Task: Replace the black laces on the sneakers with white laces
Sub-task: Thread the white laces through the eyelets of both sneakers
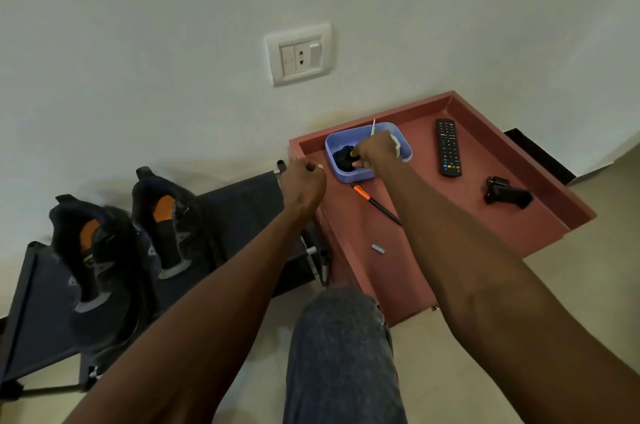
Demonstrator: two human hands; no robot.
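Two dark sneakers (121,250) with orange insoles stand side by side on the left half of a dark fabric shoe rack (239,202). The left hand (303,186) hovers over the rack's right edge, its grip curled tight on nothing visible. Over the red tabletop's (485,233) far left corner, the right hand (375,150) reaches into a blue box (349,176), its grip pinching the white laces (373,127); black laces (343,157) lie bundled inside. Near the right edge lies a remote (449,147).
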